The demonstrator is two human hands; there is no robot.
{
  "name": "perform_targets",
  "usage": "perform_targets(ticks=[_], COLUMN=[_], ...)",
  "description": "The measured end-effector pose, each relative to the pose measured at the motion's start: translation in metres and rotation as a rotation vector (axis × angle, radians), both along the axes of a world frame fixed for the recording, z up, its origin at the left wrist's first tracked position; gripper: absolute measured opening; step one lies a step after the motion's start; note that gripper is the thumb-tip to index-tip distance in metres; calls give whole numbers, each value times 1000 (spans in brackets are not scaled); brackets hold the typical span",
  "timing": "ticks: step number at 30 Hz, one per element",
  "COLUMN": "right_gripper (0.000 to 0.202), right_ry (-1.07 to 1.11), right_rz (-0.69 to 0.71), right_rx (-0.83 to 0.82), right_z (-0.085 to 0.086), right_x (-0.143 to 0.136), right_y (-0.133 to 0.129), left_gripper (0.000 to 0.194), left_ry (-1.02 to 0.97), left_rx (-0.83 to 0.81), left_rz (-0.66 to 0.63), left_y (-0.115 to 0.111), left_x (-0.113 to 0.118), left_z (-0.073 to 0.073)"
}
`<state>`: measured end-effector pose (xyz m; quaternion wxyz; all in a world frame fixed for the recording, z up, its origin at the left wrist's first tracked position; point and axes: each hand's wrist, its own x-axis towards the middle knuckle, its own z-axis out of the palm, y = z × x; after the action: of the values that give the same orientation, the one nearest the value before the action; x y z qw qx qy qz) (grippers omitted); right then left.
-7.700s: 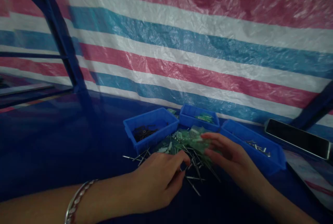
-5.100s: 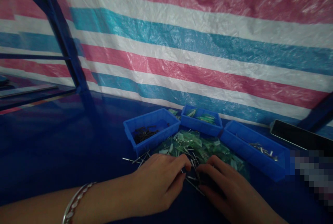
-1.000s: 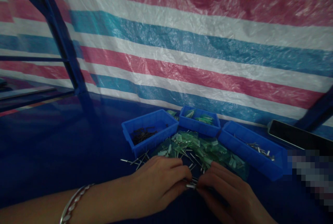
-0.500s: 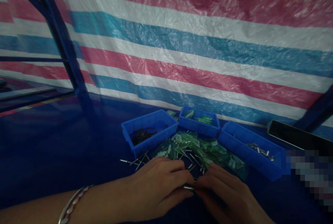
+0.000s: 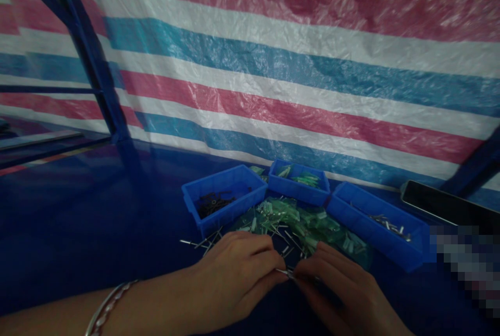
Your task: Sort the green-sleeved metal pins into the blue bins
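A striped plastic sheet (image 5: 273, 65) in pink, white and blue fills the background behind a dark blue desk (image 5: 97, 211). On the desk, three blue bins stand in an arc: the left bin (image 5: 224, 198) holds dark small parts, the middle bin (image 5: 299, 181) holds pale green pieces, and the right bin (image 5: 377, 224) holds a few short metal pieces. A dark phone (image 5: 441, 204) lies to the right of the bins. In front of the bins lies a loose heap of green plastic pieces (image 5: 308, 221) mixed with thin metal pins (image 5: 203, 242), some of which are scattered to the left of the heap. The left hand (image 5: 238, 276), with a bracelet (image 5: 103, 310) on its wrist, and the right hand (image 5: 339, 289) meet at the near edge of the heap, fingertips touching. Between them sits a single small metal pin (image 5: 284, 272), pinched at the tips of the left hand's thumb and fingers, with the right hand's fingertips closed against its other end. The pin lies level, just above the desk, in the narrow gap where the two hands come together.
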<state>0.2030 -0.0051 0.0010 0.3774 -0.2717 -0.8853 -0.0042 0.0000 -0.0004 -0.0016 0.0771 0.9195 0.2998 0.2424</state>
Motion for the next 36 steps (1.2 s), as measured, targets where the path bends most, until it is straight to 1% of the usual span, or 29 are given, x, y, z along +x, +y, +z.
perform_targets(ticks=[3,5,11,17,21,25,29,32,36], right_gripper=[16,18,20,19,20,20,20,20,16], right_ry=[18,12,5,12,18,33,51,68,76], right_rz=[-38,-74,-118,-140,-143,-114,-122,-136,-136], right_rx=[40,67,92,116,100,87,50,-2,-100], right_z=[1,2,4,6,7,8,9,8,3], right_x=[0,0,3,3,3,3,3,6,10], right_y=[1,2,4,2,1,1,2,2,2], left_gripper=[27,30,31,32,30,29,22,12,7], left_ry=[-70,-100,-130,-138,-151,-162,-181,-219,-244], left_rx=[61,70,69,24,18,1,-40,-66,-68], left_rz=[23,60,101,110,113,107,105,104,143], left_y=[2,3,3,2,2,3,3,2,2], left_x=[0,1,0,1,1,1,2,2,2], left_z=[-2,-3,-5,0,1,-1,1,1,0])
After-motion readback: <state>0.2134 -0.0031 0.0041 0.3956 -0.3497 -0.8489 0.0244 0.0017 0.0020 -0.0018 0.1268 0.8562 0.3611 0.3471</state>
